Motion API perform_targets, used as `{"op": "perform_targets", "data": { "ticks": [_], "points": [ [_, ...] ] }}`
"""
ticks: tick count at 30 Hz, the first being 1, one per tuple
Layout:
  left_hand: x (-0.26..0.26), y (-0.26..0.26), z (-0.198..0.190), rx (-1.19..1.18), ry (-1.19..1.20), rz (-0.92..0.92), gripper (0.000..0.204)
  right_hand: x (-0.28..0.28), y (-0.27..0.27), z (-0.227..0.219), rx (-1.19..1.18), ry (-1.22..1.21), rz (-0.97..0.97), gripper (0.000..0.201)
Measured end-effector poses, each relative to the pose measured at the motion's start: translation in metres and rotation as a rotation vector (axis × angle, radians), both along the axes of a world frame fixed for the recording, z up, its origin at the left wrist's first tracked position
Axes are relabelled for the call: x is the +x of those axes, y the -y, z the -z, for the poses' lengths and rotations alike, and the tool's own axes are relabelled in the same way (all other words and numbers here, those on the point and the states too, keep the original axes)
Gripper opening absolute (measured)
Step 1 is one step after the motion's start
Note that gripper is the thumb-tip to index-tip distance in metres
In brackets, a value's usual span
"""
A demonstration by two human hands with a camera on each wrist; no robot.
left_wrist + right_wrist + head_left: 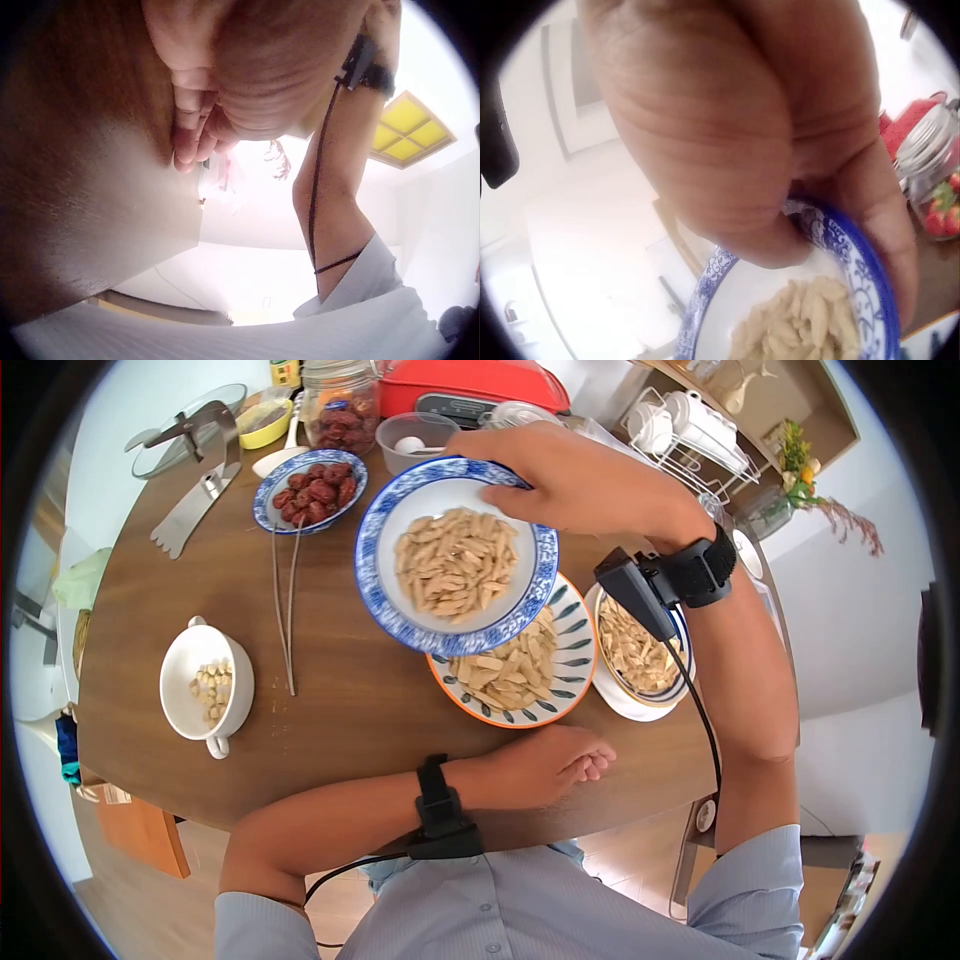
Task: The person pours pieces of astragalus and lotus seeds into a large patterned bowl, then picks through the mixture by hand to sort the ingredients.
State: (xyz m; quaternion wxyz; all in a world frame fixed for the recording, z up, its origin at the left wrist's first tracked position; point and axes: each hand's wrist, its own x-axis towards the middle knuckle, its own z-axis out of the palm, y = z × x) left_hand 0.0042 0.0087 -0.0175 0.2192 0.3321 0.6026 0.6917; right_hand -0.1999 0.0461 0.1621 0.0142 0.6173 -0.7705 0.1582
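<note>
My right hand (590,475) grips the far rim of a blue-and-white patterned bowl (374,575), thumb inside the rim and fingers beneath, as the right wrist view shows. Pale, slender dried pieces (455,565) lie in it. The bowl is held up over a larger orange-rimmed plate (575,650) with dark leaf marks, covering part of it. Flat pale slices (510,675) fill that plate. My left hand (535,765) rests on the table just in front of the plate, fingers loosely curled and holding nothing; the left wrist view shows its fingers (191,142) against the wood.
Right of the plate stands a bowl of dried slices (635,650). At left are a white two-handled cup (240,695), metal chopsticks (285,620) and a dish of red dates (318,495). A glass jar (340,410), red appliance (470,385) and dish rack (690,445) stand behind.
</note>
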Motion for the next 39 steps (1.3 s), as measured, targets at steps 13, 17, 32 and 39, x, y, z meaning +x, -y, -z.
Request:
{"op": "perform_targets", "data": {
  "ticks": [13, 17, 32, 39],
  "points": [
    [0.0, 0.005, -0.01, -0.035, 0.038, -0.01, 0.035, 0.053, -0.063, -0.007, -0.079, -0.268, 0.144, 0.046],
    [-0.001, 0.005, -0.008, -0.053, 0.017, 0.008, 0.032, 0.069, -0.064, -0.003, -0.099, -0.641, 0.142, 0.042],
    [-0.001, 0.001, -0.002, -0.029, 0.001, 0.003, 0.029, 0.051, 0.025, 0.005, -0.383, -0.061, 0.129, 0.032],
    [-0.001, -0.001, 0.004, 0.014, -0.021, 0.007, 0.031, 0.035, 0.098, 0.027, -0.033, 0.08, 0.038, 0.041]
  ]
}}
